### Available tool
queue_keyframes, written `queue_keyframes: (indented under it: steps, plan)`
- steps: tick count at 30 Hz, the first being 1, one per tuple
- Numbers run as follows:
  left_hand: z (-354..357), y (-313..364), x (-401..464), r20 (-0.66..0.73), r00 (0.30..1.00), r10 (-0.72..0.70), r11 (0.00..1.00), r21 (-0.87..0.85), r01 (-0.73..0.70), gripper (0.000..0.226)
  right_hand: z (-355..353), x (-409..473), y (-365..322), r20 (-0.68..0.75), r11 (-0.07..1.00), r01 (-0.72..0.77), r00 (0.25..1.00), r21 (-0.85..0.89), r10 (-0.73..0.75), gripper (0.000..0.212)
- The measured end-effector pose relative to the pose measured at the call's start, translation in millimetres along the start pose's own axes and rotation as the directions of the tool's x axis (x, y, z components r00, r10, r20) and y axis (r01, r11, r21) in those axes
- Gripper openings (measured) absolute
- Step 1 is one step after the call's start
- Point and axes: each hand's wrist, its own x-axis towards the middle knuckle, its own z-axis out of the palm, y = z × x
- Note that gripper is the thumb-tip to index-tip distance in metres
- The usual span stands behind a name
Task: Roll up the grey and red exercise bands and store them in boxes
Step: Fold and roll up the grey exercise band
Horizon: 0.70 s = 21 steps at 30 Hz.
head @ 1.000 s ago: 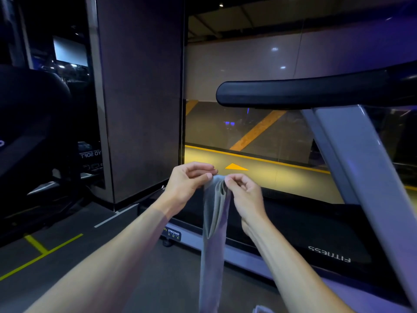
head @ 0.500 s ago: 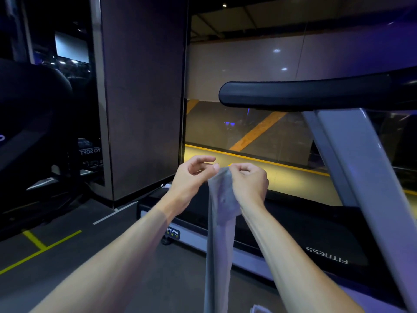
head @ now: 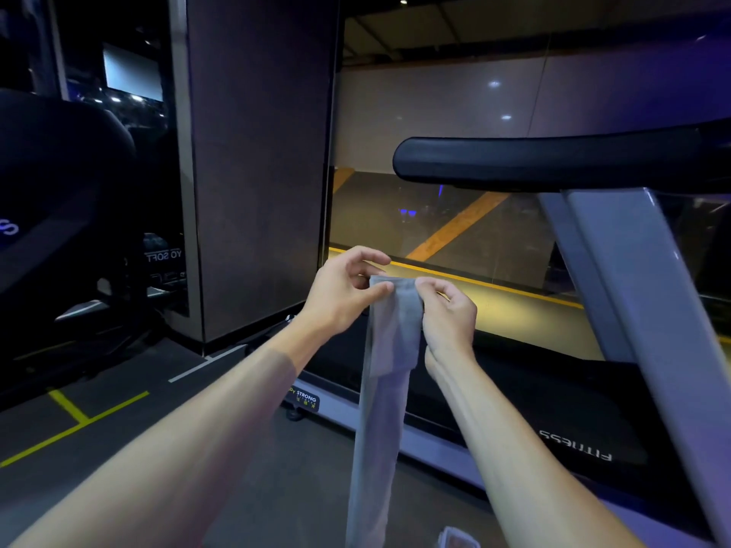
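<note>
Beside one treadmill, two hands pinch one grey band.

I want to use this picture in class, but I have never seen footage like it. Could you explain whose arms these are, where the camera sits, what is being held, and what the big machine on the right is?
There is no robot here. A person wears a wide-angle camera on the head, looking forward and down, so the two bare arms reaching in are their own. The left hand and right hand each pinch the top edge of a grey exercise band. Its top is folded over, and the rest hangs straight down in the air, out of the bottom of the picture. To the right stands a treadmill with a black handrail on a slanted grey post. The floor is dark with yellow lines. A small pale object at the bottom edge is too cut off to name. No red band or clear box is in view.
</note>
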Motion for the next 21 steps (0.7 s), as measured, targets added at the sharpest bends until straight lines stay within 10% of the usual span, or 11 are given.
queue_keyframes:
  steps: [9, 16, 21]
  plan:
    - [-22, 2, -8, -0.254, 0.966, -0.048, 0.972, -0.234, -0.014, 0.016, 38, 26, -38, -0.060, 0.995, 0.070, 0.995, -0.067, -0.074, 0.013]
    - [-15, -57, -52, 0.032, 0.948, -0.315, 0.942, 0.135, 0.309, 0.091, 64, 37, -70, -0.014, 0.996, 0.075, 0.997, -0.053, -0.075, 0.009]
    - [2, -56, -61, -0.133, 0.949, -0.286, 0.910, 0.272, 0.312, 0.055, 74, 36, -79, -0.026, 0.996, 0.079, 0.996, -0.035, -0.080, 0.011]
